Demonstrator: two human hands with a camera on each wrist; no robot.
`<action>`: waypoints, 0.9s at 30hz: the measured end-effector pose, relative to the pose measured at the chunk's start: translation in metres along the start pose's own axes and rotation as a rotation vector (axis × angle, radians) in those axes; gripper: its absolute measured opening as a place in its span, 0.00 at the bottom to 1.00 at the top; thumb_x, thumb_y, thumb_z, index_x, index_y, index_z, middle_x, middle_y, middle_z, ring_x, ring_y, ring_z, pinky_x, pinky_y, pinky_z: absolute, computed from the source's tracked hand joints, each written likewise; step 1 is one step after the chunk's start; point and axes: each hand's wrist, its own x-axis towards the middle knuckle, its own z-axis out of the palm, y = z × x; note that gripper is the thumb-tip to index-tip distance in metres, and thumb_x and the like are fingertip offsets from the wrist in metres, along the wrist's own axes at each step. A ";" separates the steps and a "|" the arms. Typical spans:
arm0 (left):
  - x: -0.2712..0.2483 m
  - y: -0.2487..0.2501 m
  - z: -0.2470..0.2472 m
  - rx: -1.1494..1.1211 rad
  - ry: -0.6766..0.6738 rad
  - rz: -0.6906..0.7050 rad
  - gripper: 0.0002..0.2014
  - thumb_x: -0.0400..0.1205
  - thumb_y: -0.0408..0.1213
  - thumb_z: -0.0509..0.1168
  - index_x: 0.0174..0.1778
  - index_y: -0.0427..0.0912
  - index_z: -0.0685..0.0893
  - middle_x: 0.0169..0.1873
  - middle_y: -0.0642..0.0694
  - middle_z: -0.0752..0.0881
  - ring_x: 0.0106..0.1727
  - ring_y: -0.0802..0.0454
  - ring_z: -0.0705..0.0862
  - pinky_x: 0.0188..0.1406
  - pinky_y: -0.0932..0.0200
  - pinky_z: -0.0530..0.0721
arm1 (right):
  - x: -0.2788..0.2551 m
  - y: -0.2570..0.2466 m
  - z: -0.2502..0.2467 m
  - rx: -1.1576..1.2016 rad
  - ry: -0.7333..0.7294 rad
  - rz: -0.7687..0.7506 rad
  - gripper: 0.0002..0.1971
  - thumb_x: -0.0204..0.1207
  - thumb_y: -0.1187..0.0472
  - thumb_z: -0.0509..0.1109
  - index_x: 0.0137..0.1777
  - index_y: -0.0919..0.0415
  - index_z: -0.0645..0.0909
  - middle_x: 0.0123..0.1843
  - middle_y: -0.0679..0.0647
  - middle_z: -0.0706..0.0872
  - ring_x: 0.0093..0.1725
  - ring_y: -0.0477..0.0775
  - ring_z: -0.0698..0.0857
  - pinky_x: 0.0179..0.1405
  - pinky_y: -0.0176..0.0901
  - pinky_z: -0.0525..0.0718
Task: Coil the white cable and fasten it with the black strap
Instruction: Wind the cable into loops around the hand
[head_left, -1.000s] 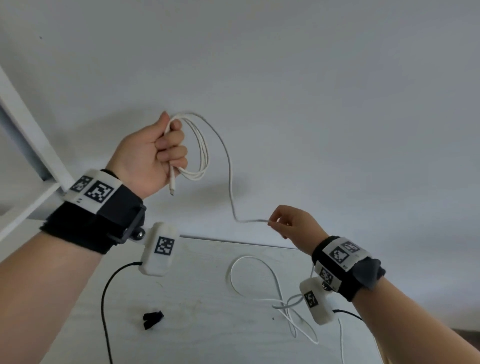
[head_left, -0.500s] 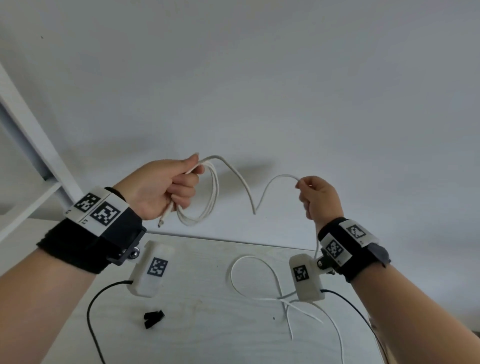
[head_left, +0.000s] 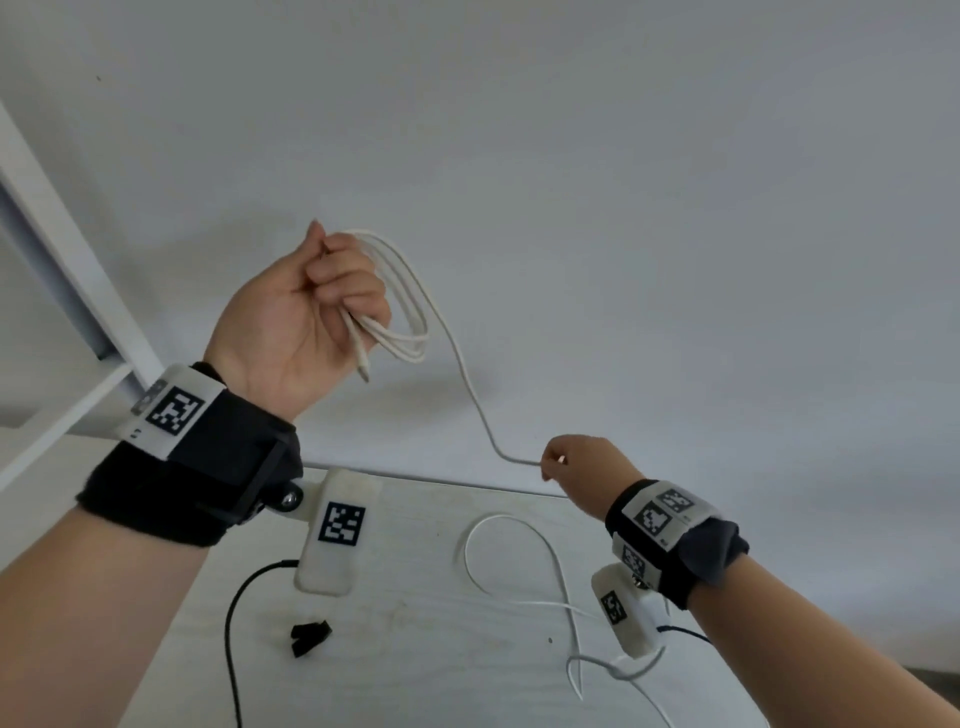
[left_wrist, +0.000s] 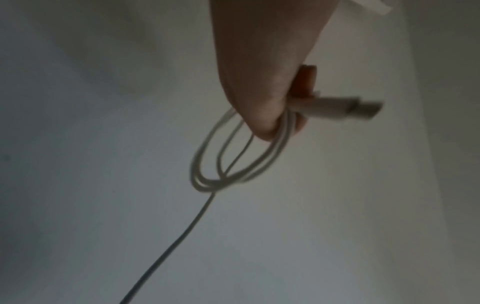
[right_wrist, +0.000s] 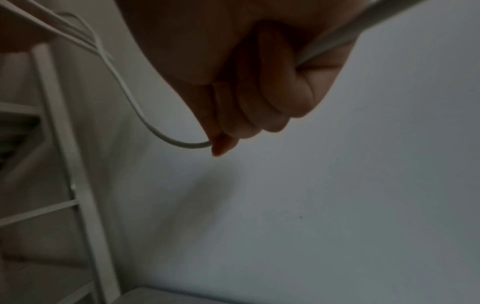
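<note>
White cable (head_left: 457, 358) is what I'm working with, light and limp, the sort that is going to spring loose if I ease off. Starting at the left, my left hand (head_left: 301, 322) is raised in front of the wall, fingers curled round a small bundle of loops (left_wrist: 228, 164), with the plug end (left_wrist: 345, 108) poking out past my fist. I'm judging that bundle as slippery, so the place to grip is where the turns cross, not the plug. Moving across, the black strap (head_left: 310, 636) is lying on the table (head_left: 415, 675) below, untouched. Further right, a single run of cable is dropping from the coil to my right hand (head_left: 582, 467), where my fingertips (right_wrist: 221, 144) are pinching it. Beyond that pinch the slack is trailing down onto the table in loose curves (head_left: 509, 561), so there is plenty left to wind.
</note>
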 end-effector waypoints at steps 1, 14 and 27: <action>0.002 -0.002 -0.001 0.050 0.057 0.087 0.20 0.88 0.44 0.51 0.39 0.36 0.80 0.29 0.45 0.82 0.30 0.52 0.80 0.39 0.60 0.82 | -0.004 -0.004 0.002 -0.036 -0.030 -0.038 0.10 0.76 0.60 0.59 0.35 0.53 0.78 0.31 0.44 0.77 0.28 0.43 0.72 0.26 0.35 0.66; 0.008 -0.031 -0.007 0.550 0.320 0.414 0.16 0.88 0.45 0.49 0.38 0.43 0.75 0.56 0.43 0.90 0.53 0.43 0.89 0.47 0.55 0.88 | -0.032 -0.053 -0.005 0.114 -0.131 -0.234 0.11 0.76 0.60 0.61 0.32 0.52 0.77 0.28 0.46 0.75 0.29 0.49 0.72 0.32 0.41 0.72; 0.007 -0.037 -0.004 0.477 0.276 0.426 0.17 0.89 0.43 0.47 0.37 0.42 0.73 0.63 0.34 0.84 0.62 0.37 0.84 0.60 0.46 0.85 | -0.023 -0.039 0.015 -0.300 -0.362 -0.119 0.14 0.80 0.64 0.57 0.57 0.67 0.82 0.59 0.62 0.84 0.59 0.62 0.81 0.51 0.45 0.76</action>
